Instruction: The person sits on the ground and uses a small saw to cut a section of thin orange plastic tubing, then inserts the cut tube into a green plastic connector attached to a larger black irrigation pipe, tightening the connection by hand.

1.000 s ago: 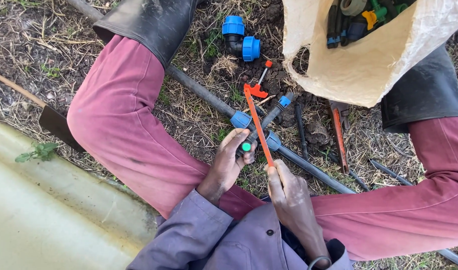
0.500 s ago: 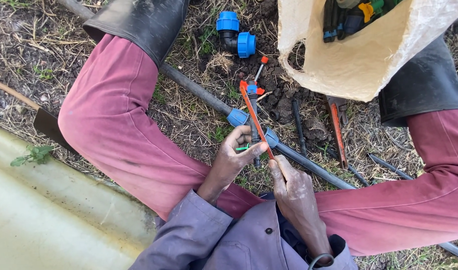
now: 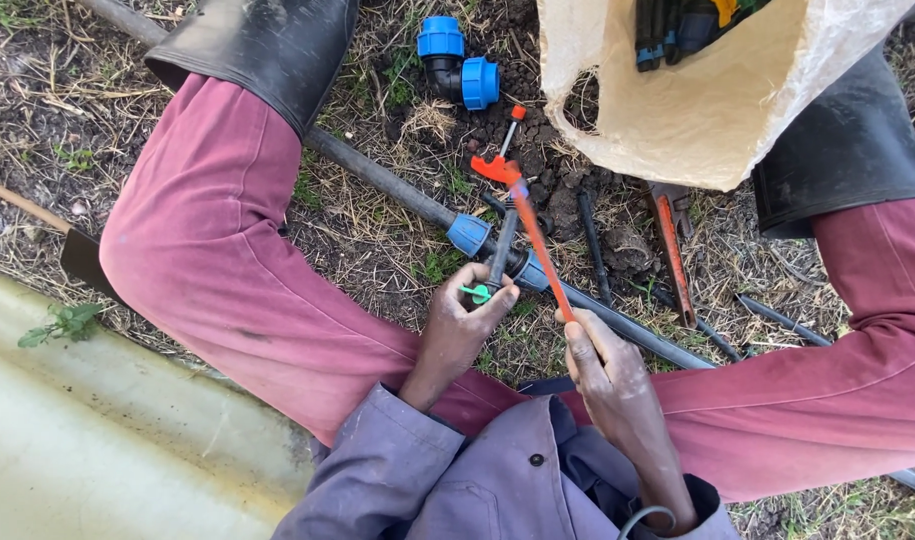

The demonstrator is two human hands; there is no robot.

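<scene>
Head view: orange tool [image 3: 537,245] now tilted toward 11 o'clock, pinched by right hand [image 3: 602,365]; left hand [image 3: 467,315] pinching green fitting [image 3: 474,292], unchanged.

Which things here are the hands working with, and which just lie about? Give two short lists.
In use:
- left hand on a thin black tube with a green fitting
- right hand holding an orange tool
- black pipe with blue coupling

Lying about:
- blue elbow fitting
- sack of parts
- orange-handled tool on the ground
- loose black tubes
</scene>
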